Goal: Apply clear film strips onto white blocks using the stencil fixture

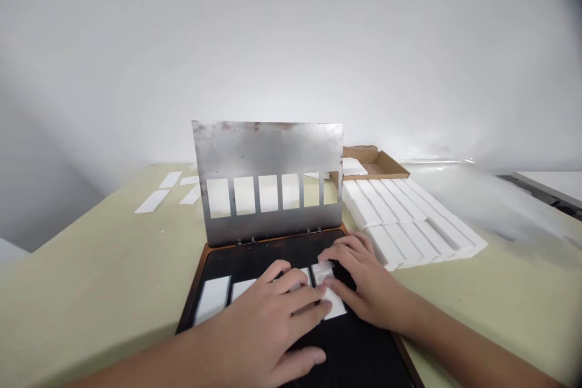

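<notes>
1. Our left hand (273,309) lies flat and spread, palm down, with its fingertips pressing on a white piece (331,303). It is closed around nothing.
2. Our right hand (364,282) comes in from the other side with bent fingers, their tips on the far end of the same white piece. The thumb is hidden, so we cannot tell whether it pinches the piece or only rests on it.
3. The white piece sits on the black base (364,357), near its right side and slightly askew. Two more white pieces (213,298) lie flat in a row to its left.
4. Behind our hands the hinged metal template (268,151) stands upright, its row of rectangular windows open.
5. We judge the piece to be thin, light and fairly stiff, like a small card or foam pad. It is likely smooth enough to slide on the base under a light push.
6. We judge the short ends the best hold, with a fingertip at each. Lying so flat, an edge needs lifting before any pinch.
7. To the right, white slabs (409,218) lie in rows on the tabletop (91,267) beside a cardboard box (382,163). Loose white strips (154,200) lie far left.
</notes>
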`<state>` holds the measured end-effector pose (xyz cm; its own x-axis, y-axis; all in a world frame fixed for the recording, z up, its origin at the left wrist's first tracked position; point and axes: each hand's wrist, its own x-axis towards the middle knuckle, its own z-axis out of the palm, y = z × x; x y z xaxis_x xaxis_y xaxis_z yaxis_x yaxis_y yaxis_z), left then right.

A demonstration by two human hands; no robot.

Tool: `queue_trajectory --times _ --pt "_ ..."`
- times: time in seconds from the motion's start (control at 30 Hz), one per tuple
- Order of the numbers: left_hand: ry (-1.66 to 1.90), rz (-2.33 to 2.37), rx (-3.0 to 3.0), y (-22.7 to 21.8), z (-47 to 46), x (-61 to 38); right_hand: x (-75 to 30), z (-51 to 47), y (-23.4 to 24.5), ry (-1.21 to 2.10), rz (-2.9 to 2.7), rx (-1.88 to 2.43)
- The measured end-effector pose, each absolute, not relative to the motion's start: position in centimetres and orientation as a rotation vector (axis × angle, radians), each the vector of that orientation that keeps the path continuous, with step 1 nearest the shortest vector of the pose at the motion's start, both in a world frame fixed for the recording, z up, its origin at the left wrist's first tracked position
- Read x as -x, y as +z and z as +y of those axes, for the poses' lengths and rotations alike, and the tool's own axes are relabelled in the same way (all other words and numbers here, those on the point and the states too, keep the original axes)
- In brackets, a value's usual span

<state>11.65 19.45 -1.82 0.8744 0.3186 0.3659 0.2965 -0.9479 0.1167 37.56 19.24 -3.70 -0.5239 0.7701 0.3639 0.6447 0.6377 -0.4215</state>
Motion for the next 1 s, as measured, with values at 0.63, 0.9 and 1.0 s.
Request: queue_trajectory --times 0.63,0.9,1.0 --pt "0.504 0.601 -2.892 -1.60 19.75 -11.46 -37.86 19.37 -3.76 0.177 -2.380 0.900" --pt "0.460 0.585 -2.878 -1.56 19.67 -11.37 -37.81 19.19 -3.68 0.169 -2.377 0.893" --pt "0.456 0.587 -2.868 -1.57 19.71 -11.45 -37.86 19.11 -3.64 0.175 -2.383 0.890"
